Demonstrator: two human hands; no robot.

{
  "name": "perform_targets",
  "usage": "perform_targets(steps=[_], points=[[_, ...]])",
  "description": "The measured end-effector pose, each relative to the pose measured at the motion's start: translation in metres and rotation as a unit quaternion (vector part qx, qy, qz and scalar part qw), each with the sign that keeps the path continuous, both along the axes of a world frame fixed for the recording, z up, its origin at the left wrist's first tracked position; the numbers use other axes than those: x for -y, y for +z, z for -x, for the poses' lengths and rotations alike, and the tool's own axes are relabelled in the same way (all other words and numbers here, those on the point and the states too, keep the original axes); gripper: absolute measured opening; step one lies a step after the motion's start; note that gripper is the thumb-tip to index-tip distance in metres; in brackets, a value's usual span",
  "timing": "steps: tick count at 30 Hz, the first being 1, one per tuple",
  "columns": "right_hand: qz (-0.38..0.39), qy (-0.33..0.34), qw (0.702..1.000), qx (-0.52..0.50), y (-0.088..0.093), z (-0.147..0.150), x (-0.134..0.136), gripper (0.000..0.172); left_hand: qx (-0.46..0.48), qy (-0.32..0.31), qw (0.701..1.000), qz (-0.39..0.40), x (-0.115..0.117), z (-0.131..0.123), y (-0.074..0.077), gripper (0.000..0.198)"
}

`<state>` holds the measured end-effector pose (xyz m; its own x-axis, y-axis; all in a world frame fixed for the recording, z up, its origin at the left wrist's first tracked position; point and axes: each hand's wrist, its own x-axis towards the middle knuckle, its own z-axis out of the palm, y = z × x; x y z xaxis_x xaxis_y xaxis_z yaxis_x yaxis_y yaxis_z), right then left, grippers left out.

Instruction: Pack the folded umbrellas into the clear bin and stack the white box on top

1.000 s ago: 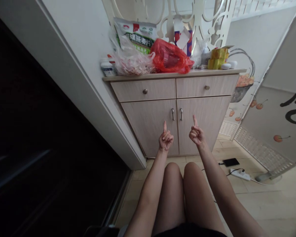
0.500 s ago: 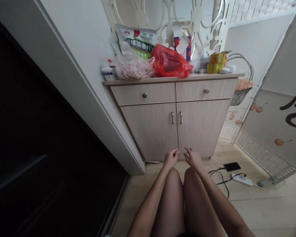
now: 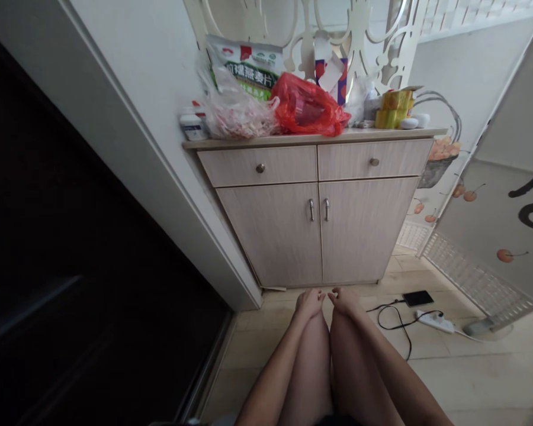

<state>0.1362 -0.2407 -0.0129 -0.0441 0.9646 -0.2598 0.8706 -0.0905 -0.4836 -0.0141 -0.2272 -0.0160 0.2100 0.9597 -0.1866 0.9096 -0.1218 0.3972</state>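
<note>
The head view shows the left hand point(image 3: 310, 303) and right hand point(image 3: 344, 301) resting at the knees point(image 3: 318, 332), both empty and loosely half-curled, with the cabinet point(image 3: 318, 236) just ahead, its doors point(image 3: 270, 236) and drawers point(image 3: 286, 167) closed, so no handling seems under way.

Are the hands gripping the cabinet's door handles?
No, the left hand and right hand rest at the knees of the legs, apart from both door handles.

Two hands point(image 3: 310, 303), two drawers point(image 3: 288, 163)
</note>
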Motion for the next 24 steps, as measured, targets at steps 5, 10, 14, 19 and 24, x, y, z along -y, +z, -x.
perform_targets(steps=[5, 10, 14, 19, 24], points=[[-0.012, 0.014, 0.998, -0.06, -0.011, -0.009, -0.013, 0.035, 0.029, 0.011, 0.999, -0.005, -0.017, 0.004, 0.004, 0.03], [-0.145, -0.044, 0.979, -0.138, 0.039, -0.02, -0.079, 0.042, 0.076, 0.066, 0.989, -0.109, -0.093, 0.009, 0.063, 0.044], [-0.324, -0.103, 0.913, -0.226, 0.104, -0.016, -0.145, 0.043, 0.21, 0.129, 0.941, -0.232, -0.162, -0.005, 0.127, 0.04], [-0.345, -0.122, 0.91, -0.194, 0.136, -0.001, -0.194, 0.034, 0.247, 0.138, 0.932, -0.227, -0.206, -0.031, 0.149, 0.025], [-0.327, -0.124, 0.916, -0.199, 0.129, 0.006, -0.205, 0.034, 0.26, 0.155, 0.924, -0.232, -0.205, -0.04, 0.132, 0.03]])
